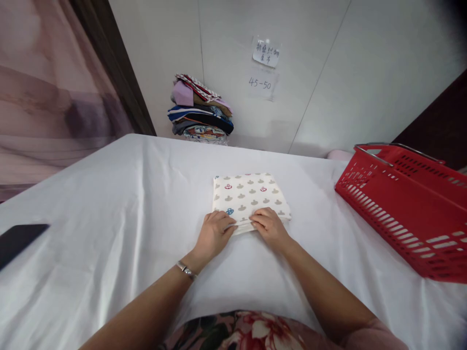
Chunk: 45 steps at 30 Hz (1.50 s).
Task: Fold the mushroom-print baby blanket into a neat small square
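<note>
A folded white cloth [251,197] with a print of small grey, red and blue motifs lies on the white-covered table [164,204] in front of me. Its layers show along the near edge. My left hand [215,232] pinches that edge near the left corner, thumb and fingers closed on it. Farther right along the same edge, my right hand [269,227] grips the cloth between thumb and curled fingers. The undersides of both grips are hidden.
A red plastic basket [394,214] with metal handles stands on the right. Beyond the far edge is a stack of folded fabrics [200,109] against the wall. A dark flat object [22,240] lies at far left. Pink curtain [54,87] hangs on the left.
</note>
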Motion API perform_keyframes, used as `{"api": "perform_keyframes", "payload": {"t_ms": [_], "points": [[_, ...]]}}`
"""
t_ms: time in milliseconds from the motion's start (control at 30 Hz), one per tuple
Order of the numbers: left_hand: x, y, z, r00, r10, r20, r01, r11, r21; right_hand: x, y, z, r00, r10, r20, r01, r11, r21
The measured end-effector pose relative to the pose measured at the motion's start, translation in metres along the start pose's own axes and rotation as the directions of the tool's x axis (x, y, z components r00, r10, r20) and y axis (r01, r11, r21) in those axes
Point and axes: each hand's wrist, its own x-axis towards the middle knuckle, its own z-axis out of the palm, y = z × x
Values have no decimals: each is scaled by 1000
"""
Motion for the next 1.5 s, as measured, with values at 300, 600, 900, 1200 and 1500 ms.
{"api": "perform_keyframes", "payload": {"t_ms": [300, 600, 900, 1200, 1500], "points": [[-1, 3, -5, 994, 112, -15, -112, 993, 35, -3, -6, -3, 999, -37, -39, 36, 999, -6], [-5, -1, -2, 982, 188, 15, -188, 979, 83, -4, -8, -10, 993, -79, 92, 87, 993, -77], [-3, 2, -4, 988, 146, 49, -150, 984, 99, -4, -8, -8, 994, -61, 90, 67, 995, -69], [0, 5, -2, 994, 94, 59, -101, 987, 126, -4, -6, -8, 991, -78, 106, 87, 993, -84], [-1, 4, -2, 994, 94, 57, -99, 990, 95, -5, -6, -1, 997, -74, 20, 76, 992, -101]]}}
